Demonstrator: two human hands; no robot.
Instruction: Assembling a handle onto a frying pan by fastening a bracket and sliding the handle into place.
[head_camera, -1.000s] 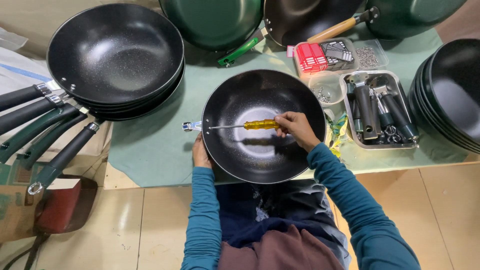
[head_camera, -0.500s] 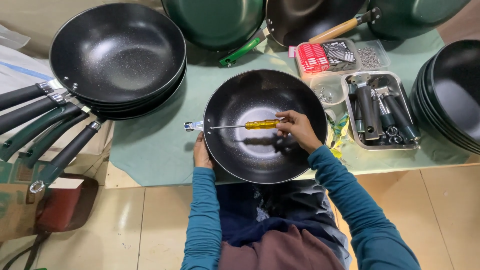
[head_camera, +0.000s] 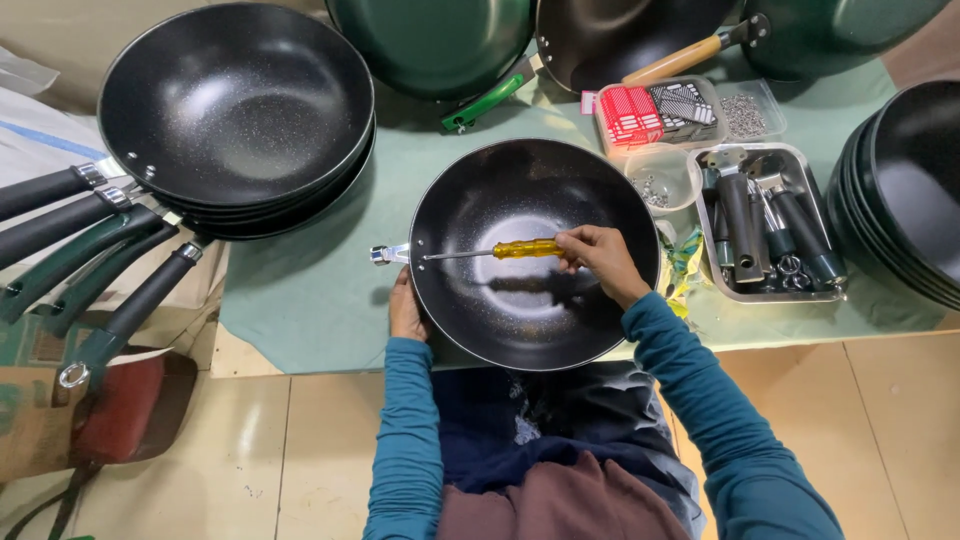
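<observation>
A black speckled wok pan (head_camera: 530, 310) lies on the green table cover in front of me, with a small metal handle bracket (head_camera: 388, 254) at its left rim. My right hand (head_camera: 598, 260) grips a screwdriver with a yellow handle (head_camera: 528, 249); its thin shaft runs left across the pan to the rim by the bracket. My left hand (head_camera: 405, 312) holds the pan's outer left edge, just below the bracket.
A stack of handled black woks (head_camera: 235, 110) sits at the left, handles sticking out past the table edge. More pans lie at the back and a stack at the right (head_camera: 905, 190). A metal tray of handles (head_camera: 765, 225) and small boxes of screws (head_camera: 745, 110) stand right of the pan.
Nothing has visibly moved; both hands and the screwdriver hold the same position on the pan.
</observation>
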